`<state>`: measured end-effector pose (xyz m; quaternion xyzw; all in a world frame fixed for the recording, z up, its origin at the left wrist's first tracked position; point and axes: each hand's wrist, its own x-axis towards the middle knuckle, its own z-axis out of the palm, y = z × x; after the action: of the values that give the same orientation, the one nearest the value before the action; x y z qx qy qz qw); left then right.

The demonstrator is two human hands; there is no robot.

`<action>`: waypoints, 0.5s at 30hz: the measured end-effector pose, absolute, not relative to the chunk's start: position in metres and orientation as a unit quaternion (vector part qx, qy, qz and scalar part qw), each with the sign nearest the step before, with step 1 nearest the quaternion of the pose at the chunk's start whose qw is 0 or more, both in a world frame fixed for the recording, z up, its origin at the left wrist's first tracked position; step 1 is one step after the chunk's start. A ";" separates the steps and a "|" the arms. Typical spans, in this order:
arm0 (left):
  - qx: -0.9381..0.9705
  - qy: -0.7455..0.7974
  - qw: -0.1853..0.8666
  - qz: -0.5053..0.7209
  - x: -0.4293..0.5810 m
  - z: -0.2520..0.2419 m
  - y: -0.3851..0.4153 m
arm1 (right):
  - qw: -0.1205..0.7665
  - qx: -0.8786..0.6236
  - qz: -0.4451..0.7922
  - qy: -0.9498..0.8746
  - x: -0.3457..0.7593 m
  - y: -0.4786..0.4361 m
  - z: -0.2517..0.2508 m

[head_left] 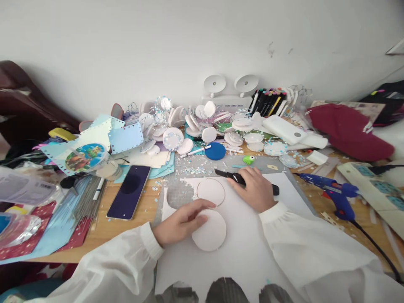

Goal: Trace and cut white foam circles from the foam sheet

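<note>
My right hand [254,189] is closed around a black utility knife [238,178], its blade pointing left. The knife lies low over a white foam board [246,240], near a circle [211,192] cut around its outline. Below that circle, a loose white disc [209,230] rests on the board. My left hand [184,222] has its thumb on the disc's upper left and its fingers curled at the top edge. Round openings show along the board's near edge and at its upper left. A grey cutting mat [186,194] lies underneath.
White discs [173,139], some with blue confetti, are heaped at the back. A phone [128,192] lies left. A blue round lid [215,151] and a green frog figure [248,160] sit beyond the board. On the right are a blue glue gun [334,191] and a power strip [372,193].
</note>
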<state>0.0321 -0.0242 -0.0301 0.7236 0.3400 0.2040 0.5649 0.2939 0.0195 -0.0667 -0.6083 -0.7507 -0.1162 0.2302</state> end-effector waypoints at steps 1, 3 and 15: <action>0.742 0.351 0.525 0.224 0.036 -0.031 -0.021 | 0.240 -0.608 -0.120 -0.747 0.294 0.019 -0.067; 0.772 0.364 0.448 0.266 0.044 -0.036 -0.009 | 0.260 -0.613 -0.132 -0.734 0.293 0.019 -0.067; 0.923 0.197 0.236 0.232 0.053 -0.001 0.001 | 0.278 -0.659 -0.135 -0.685 0.297 0.026 -0.064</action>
<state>0.0533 0.0014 -0.0005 0.9229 0.1971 0.2317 0.2360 0.2974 0.0259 -0.0636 -0.6591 -0.6854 -0.1350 0.2785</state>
